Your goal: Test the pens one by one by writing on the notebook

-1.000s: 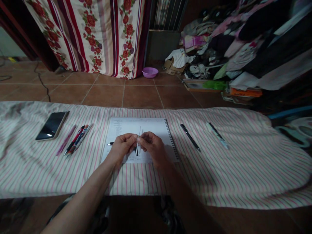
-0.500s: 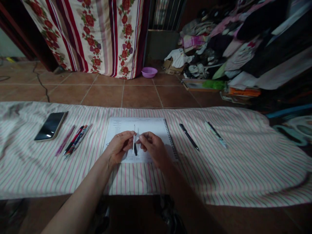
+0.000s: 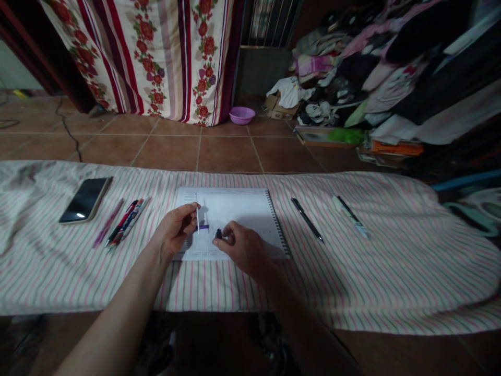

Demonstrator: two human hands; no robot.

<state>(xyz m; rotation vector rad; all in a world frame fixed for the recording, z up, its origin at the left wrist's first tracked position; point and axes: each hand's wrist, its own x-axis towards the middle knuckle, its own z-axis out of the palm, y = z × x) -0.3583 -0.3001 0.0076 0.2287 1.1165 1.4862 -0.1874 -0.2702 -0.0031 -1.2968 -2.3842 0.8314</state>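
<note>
My left hand (image 3: 175, 233) pinches a thin white pen refill (image 3: 197, 218), held nearly upright over the left part of a spiral notebook (image 3: 235, 211). My right hand (image 3: 240, 249) rests low on the notebook page, its fingertips closed on a small dark pen part (image 3: 218, 233). A short purple piece (image 3: 204, 227) lies on the page between the two hands. The notebook lies on a pink-striped cloth (image 3: 352, 271) spread over the tiled floor.
A phone (image 3: 85, 199) and several pens (image 3: 123, 222) lie on the cloth to the left. A black pen (image 3: 307, 220) and a pale pen (image 3: 349, 216) lie to the right. Beyond are a floral curtain (image 3: 156, 57), a purple bowl (image 3: 241, 115) and piled clothes (image 3: 371, 68).
My hands have drawn apart. The left hand carried the white refill to the left, and the right hand dropped to the page with the dark part.
</note>
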